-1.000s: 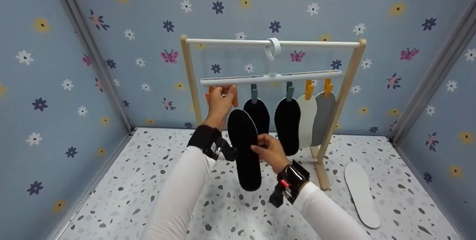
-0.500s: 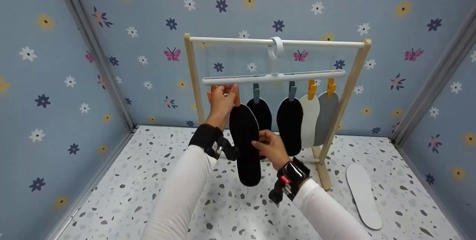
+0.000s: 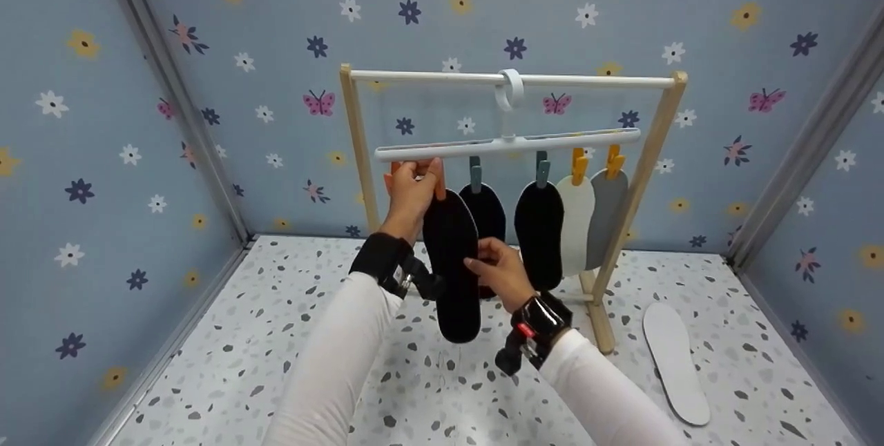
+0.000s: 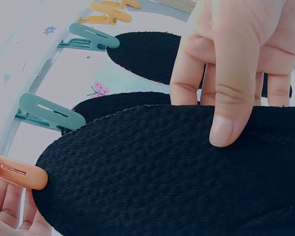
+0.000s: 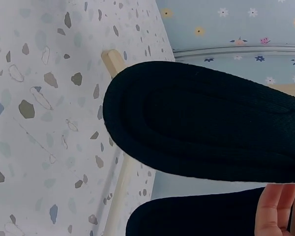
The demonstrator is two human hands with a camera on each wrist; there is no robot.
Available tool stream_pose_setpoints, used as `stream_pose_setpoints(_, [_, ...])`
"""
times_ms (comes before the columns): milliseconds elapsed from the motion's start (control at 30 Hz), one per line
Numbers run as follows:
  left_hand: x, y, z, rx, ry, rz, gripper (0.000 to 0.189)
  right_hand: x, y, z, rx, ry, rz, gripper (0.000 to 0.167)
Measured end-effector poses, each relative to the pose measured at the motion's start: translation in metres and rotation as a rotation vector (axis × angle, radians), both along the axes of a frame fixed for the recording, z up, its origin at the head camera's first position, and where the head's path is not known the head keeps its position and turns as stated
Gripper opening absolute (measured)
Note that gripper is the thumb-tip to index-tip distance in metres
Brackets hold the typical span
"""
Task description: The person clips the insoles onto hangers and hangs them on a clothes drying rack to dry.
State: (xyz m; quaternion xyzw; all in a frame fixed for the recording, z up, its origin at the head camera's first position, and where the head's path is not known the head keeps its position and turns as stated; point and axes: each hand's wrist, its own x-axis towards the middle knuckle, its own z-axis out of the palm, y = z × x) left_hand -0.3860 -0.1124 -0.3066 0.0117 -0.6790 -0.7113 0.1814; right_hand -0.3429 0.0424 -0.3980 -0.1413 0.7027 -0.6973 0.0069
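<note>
My left hand (image 3: 409,199) pinches an orange clothespin (image 4: 23,173) under the left end of the white hanger bar (image 3: 442,150). A black insole (image 3: 454,273) stands upright just below, its rounded top at the clothespin's tip, which overlaps the edge in the left wrist view. With thumb and fingers, my right hand (image 3: 507,275) holds this insole by its right edge, partway down. In the right wrist view, the insole's lower end (image 5: 201,123) shows a ridged contour. More orange plastic (image 3: 388,180) shows left of my left hand. Behind hangs another black insole (image 3: 483,208) from a green clothespin (image 3: 476,175).
The hanger hooks onto a rack with a white rail (image 3: 428,76) and wooden posts (image 3: 639,190). Further right hang a black insole (image 3: 539,235), a white insole (image 3: 575,225) and a grey insole (image 3: 608,221). A loose white insole (image 3: 675,363) lies on the speckled surface (image 3: 242,363).
My right hand has raised the black insole slightly, bringing its top up to the orange clothespin's tip. My left hand keeps its grip on the clothespin.
</note>
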Motion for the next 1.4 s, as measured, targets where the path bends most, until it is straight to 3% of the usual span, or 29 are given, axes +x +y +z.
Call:
stream_pose_setpoints(333, [0.000,-0.001,-0.001,-0.006,-0.011,0.015,0.019,-0.008,-0.005,-0.007,0.008,-0.007,-0.030,0.021])
stream_pose_setpoints(800, [0.000,-0.001,-0.003,0.019,-0.014,-0.029,0.025,-0.012,-0.005,-0.016,0.012,0.003,-0.085,0.021])
stream_pose_setpoints(1067, [0.000,-0.002,-0.003,0.034,-0.008,-0.007,0.021,-0.014,-0.005,-0.027,-0.033,0.000,-0.082,0.028])
stream_pose_setpoints(1400, [0.001,-0.001,-0.007,0.003,0.008,-0.045,0.021,-0.012,0.014,-0.046,-0.078,-0.034,-0.100,0.033])
